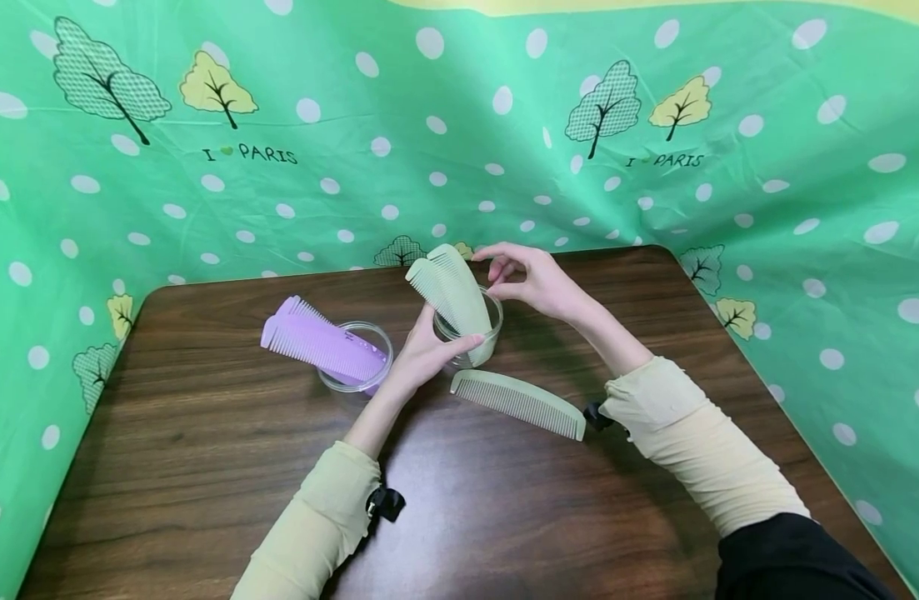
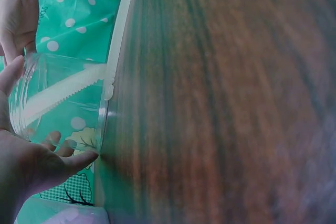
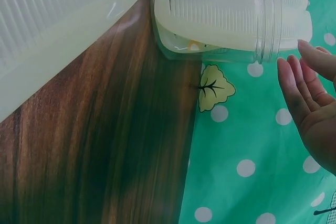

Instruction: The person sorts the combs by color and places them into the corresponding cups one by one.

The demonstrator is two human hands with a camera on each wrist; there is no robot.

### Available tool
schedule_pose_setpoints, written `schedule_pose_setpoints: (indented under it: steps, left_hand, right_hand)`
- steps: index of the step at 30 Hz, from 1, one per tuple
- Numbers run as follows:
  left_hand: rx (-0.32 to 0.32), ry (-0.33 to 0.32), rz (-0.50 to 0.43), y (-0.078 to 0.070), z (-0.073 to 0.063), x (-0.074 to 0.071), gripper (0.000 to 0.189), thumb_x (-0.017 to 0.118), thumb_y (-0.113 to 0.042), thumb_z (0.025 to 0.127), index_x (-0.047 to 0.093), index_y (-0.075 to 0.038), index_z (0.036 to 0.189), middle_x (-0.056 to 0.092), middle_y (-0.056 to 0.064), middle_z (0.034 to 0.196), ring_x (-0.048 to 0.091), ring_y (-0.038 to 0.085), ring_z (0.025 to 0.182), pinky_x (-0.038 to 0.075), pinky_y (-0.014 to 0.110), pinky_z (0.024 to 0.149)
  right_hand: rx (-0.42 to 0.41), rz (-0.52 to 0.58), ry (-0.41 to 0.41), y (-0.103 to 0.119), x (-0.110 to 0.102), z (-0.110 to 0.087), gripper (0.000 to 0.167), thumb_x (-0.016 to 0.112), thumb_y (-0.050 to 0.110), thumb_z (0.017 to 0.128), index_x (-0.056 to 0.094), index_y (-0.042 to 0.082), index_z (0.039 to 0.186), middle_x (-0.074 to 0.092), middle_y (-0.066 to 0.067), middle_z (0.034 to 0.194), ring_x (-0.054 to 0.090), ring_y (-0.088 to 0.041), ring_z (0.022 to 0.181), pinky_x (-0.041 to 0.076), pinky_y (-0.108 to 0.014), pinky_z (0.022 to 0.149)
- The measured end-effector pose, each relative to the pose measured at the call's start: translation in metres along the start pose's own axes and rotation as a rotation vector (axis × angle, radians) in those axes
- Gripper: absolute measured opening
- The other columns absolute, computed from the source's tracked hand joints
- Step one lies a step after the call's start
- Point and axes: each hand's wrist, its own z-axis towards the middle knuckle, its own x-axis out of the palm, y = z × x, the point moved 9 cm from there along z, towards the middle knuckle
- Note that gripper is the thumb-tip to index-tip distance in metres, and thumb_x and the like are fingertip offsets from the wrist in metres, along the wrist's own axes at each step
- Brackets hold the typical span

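Note:
My left hand (image 1: 422, 354) grips a clear plastic jar (image 2: 63, 69) from its left side, thumb at the near rim. Two pale green combs (image 1: 459, 292) stand tilted in that jar, their upper ends leaning left past the rim. On the right side of the rim is my right hand (image 1: 537, 283), its thumb and forefinger apart and nothing between them. The right wrist view has the right hand's fingers (image 3: 296, 87) just outside the jar's mouth, beside the comb ends. Another pale green comb (image 1: 519, 400) lies on the table in front of the jar, teeth toward me.
To the left, a second clear jar (image 1: 384, 337) holds purple combs (image 1: 317, 337) that lean out to the left. Both jars are on a dark wooden table (image 1: 504, 517). A green dotted cloth (image 1: 459, 108) hangs behind the table's back edge and along its sides.

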Motion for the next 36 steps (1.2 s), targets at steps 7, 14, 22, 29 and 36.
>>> schedule_pose_setpoints:
  steps: [7,14,22,29,36]
  left_hand:
    - [-0.018,0.000,0.004,0.002,-0.001,0.000,0.087,0.085,-0.042,0.081,0.037,-0.034,0.152,0.049,0.001,0.152,0.043,0.021,0.143,0.034,0.049,0.121]
    - [-0.031,-0.001,0.016,0.005,0.000,0.000,0.088,0.086,-0.044,0.079,0.037,-0.034,0.152,0.048,0.001,0.153,0.043,0.021,0.144,0.034,0.050,0.121]
    - [-0.030,-0.002,0.012,0.004,-0.001,-0.002,0.088,0.086,-0.044,0.080,0.036,-0.036,0.152,0.047,0.000,0.154,0.041,0.021,0.146,0.033,0.050,0.122]
    - [-0.034,-0.002,0.003,0.003,-0.002,-0.002,0.088,0.086,-0.044,0.080,0.035,-0.037,0.153,0.046,0.000,0.155,0.039,0.020,0.147,0.032,0.050,0.122]
    - [-0.035,0.002,0.002,0.001,-0.003,0.000,0.088,0.086,-0.045,0.080,0.036,-0.036,0.152,0.046,0.000,0.155,0.039,0.020,0.147,0.031,0.050,0.122]
  right_hand:
    - [0.029,0.039,0.003,-0.005,-0.004,-0.006,0.043,0.076,0.005,0.092,0.066,0.015,0.133,0.068,-0.013,0.102,0.066,-0.021,0.091,0.060,-0.028,0.080]
    - [0.070,0.060,0.014,-0.012,-0.008,-0.018,0.044,0.075,0.007,0.093,0.064,0.014,0.135,0.066,-0.013,0.104,0.066,-0.023,0.091,0.062,-0.031,0.075]
    - [0.073,-0.017,0.046,-0.021,-0.014,-0.030,0.048,0.078,0.008,0.091,0.063,0.018,0.135,0.069,-0.013,0.106,0.068,-0.023,0.091,0.060,-0.029,0.074]
    - [0.063,-0.067,0.096,-0.026,-0.016,-0.040,0.048,0.078,0.013,0.092,0.061,0.024,0.135,0.069,-0.008,0.105,0.065,-0.016,0.094,0.057,-0.029,0.081]
    - [0.050,-0.099,0.124,-0.026,-0.015,-0.051,0.048,0.081,0.017,0.090,0.061,0.024,0.134,0.069,-0.003,0.104,0.066,-0.015,0.093,0.056,-0.036,0.086]
